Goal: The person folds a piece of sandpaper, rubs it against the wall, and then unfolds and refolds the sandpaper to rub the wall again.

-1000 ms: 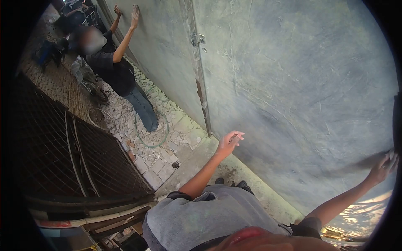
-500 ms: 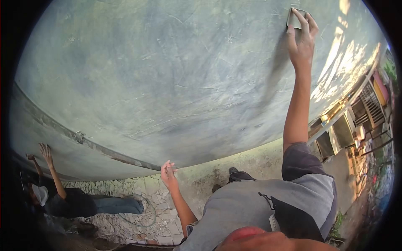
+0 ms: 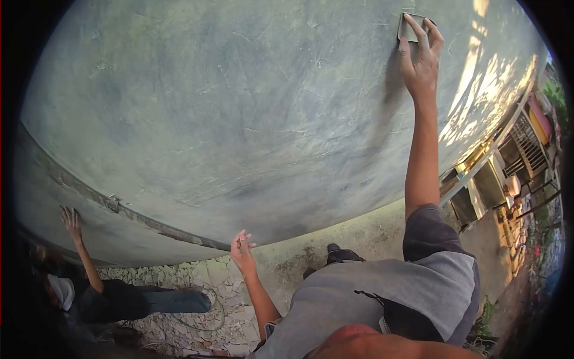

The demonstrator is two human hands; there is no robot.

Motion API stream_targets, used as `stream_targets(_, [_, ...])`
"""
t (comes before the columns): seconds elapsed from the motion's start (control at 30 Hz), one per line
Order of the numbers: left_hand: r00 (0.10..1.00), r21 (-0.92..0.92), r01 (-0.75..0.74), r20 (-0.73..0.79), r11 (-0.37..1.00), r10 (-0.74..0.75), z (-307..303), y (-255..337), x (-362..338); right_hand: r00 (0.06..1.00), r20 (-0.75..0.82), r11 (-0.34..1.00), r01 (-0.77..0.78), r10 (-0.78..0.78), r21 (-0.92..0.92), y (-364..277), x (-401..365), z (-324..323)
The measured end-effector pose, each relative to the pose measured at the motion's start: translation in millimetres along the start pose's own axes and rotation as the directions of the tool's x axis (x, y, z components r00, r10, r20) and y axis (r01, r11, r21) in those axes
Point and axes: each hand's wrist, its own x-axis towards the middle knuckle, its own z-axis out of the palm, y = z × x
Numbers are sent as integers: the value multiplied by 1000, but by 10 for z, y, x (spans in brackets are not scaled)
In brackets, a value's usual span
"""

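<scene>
— What are the fingers (image 3: 434, 35) of the right hand (image 3: 421, 60) doing?

— They lie stretched and slightly spread over a small grey sanding pad (image 3: 406, 30), pressing it flat against the wall (image 3: 239, 107), with the thumb along the pad's lower left edge. The pad sits at the top right of the frame, high on the wall, and the arm reaches straight up to it.

— And the left hand (image 3: 242, 248)?

— It is at lower centre, raised just in front of the wall's bottom edge. Its fingers are half curled with the tips close together. It is too small to tell whether anything is pinched between them or whether they touch the wall.

— What does the wall look like?

— It is grey-green, scratched and streaked, and fills most of the frame. Patches of sunlight fall on its right side. A rusty seam with a hinge (image 3: 113, 202) runs across the lower left.

— Is anything below?

— The person's dark shoes (image 3: 338, 251) stand on the concrete strip at the foot of the wall. Left of them is broken stone paving (image 3: 233, 293) with a loop of hose (image 3: 209, 314) on it.

— Is anyone else there?

— At the lower left a co-worker in dark clothes has one hand (image 3: 72, 218) flat on the wall left of the seam.
</scene>
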Motion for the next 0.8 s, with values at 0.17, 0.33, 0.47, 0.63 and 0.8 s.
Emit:
stream_targets(0.17, [1000, -1, 4, -12, 1000, -4, -51, 136, -60, 993, 41, 992, 112, -110, -52, 61, 52, 72])
stream_targets(0.33, [999, -41, -29, -47, 999, 27, -92, 86, -57, 986, 51, 984, 162, -159, -80, 153, 38, 116])
stream_targets(0.47, [999, -33, 0, -39, 999, -1, -94, 154, -76, 969, 4, 968, 246, -246, -60, 322, 68, 206])
stream_targets(0.63, [999, -40, 38, -34, 998, -39, -79, 81, -91, 965, -4, 965, 262, -262, 10, 262, 95, 201])
stream_targets(0.8, [999, -55, -10, -39, 998, 8, -46, 80, -89, 990, 57, 991, 131, -133, 37, 255, 94, 199])
